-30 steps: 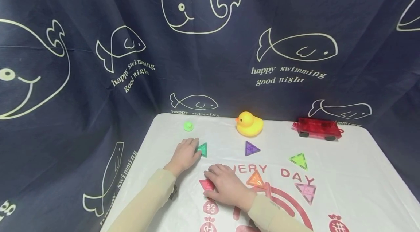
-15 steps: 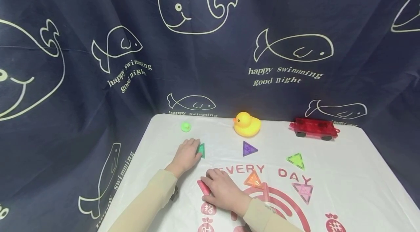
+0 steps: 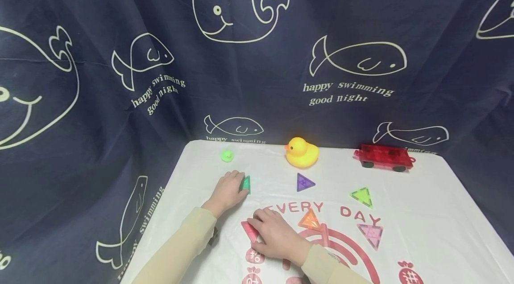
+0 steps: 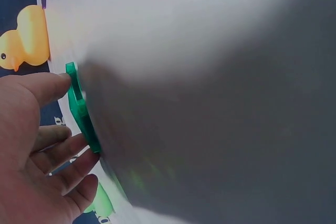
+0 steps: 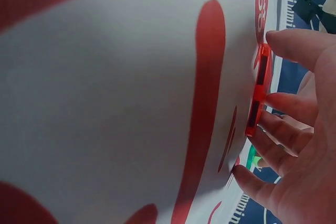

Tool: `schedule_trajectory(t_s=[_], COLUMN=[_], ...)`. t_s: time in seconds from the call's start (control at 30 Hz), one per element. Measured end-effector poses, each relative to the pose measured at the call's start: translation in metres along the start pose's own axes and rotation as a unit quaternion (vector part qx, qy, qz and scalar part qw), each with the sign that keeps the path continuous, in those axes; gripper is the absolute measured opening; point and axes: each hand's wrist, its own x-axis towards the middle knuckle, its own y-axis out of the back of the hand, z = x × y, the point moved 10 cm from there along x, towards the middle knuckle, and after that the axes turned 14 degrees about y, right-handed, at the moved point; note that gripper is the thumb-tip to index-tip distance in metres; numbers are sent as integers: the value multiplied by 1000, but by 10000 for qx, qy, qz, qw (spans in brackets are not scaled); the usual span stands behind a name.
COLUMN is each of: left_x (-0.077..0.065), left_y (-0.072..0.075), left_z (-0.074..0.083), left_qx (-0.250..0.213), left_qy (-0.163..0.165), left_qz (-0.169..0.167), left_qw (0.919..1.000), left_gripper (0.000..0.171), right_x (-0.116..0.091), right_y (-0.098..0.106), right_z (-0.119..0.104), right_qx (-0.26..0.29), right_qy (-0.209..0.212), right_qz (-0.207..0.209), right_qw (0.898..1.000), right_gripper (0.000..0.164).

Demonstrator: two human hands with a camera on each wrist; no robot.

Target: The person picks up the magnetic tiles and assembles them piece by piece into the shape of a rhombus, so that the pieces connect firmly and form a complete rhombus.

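On the white table (image 3: 421,199), our left hand (image 3: 226,190) pinches a translucent green tile (image 3: 246,184), our right hand (image 3: 278,236) a red tile (image 3: 250,231), a gap between them, both inside the edges.

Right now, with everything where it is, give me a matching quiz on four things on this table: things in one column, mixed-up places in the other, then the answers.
Things
1. Yellow duck
2. Purple tile
3. Dark green tile
4. Red tile

Places
A. Between the duck and the printed word EVERY
B. Between thumb and fingers of the right hand
C. At the table's far edge, left of the red wheeled toy
D. Between thumb and fingers of the left hand

Pairs: 1-C, 2-A, 3-D, 4-B
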Motion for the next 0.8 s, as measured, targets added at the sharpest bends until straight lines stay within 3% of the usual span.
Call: schedule_trajectory(t_s=[0.3, 0.8], left_x=[0, -5], left_y=[-1, 3], left_z=[-1, -6], left_qx=[32, -391], left_qy=[-7, 269], left_qz=[8, -30], left_qw=[10000, 9989], left_gripper=[55, 57], right_x=[0, -7], right_y=[7, 12], right_z=[0, 29], right_qx=[-164, -362], right_qy=[9, -900], right_qz=[246, 529], right_qw=[9996, 9939], right_gripper=[55, 61])
